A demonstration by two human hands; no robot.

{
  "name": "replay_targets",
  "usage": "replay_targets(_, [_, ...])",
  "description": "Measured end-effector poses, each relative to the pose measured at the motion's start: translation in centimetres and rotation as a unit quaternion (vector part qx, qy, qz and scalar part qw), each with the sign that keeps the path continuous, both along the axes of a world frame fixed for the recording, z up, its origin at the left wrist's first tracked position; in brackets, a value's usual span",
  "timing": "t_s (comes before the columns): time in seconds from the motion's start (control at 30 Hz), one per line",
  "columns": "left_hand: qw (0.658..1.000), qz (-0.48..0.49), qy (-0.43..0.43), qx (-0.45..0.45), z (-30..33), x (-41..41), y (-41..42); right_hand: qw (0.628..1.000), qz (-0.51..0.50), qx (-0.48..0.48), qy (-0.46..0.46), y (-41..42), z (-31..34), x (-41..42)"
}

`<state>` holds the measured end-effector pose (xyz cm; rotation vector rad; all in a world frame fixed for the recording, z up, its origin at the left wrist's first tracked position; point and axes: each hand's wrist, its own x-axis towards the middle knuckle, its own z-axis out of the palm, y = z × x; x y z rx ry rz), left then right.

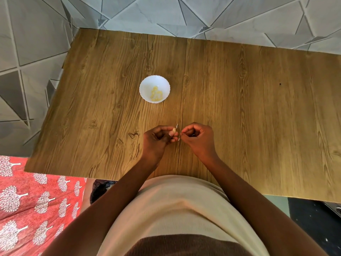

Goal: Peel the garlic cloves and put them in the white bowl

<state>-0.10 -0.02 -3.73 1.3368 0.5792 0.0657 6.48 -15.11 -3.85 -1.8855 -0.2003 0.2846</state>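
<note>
A small white bowl with a scalloped rim stands on the wooden table, with several pale yellow peeled garlic cloves lying inside. Nearer to me, above the table's front part, my left hand pinches a garlic clove between thumb and fingertips. A thin strip of papery skin sticks up from the clove. My right hand is just to its right, fingers curled, pinching a bit of skin at the fingertips. The two hands are nearly touching.
The table's left edge runs diagonally beside a grey geometric-tiled floor. A red patterned cloth lies at the lower left, below the table's front edge. A small dark speck marks the table at the right.
</note>
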Motion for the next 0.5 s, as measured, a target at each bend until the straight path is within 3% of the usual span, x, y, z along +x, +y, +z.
replay_targets(0.27, [1.0, -0.007, -0.015, -0.006, 0.2, 0.04, -0.07, 0.995, 0.042, -0.077, -0.036, -0.39, -0.75, 0.24])
replay_targets(0.5, [1.0, -0.005, -0.005, 0.029, 0.01, 0.02, 0.02, 0.996, 0.046, -0.066, -0.036, -0.17, -0.55, 0.33])
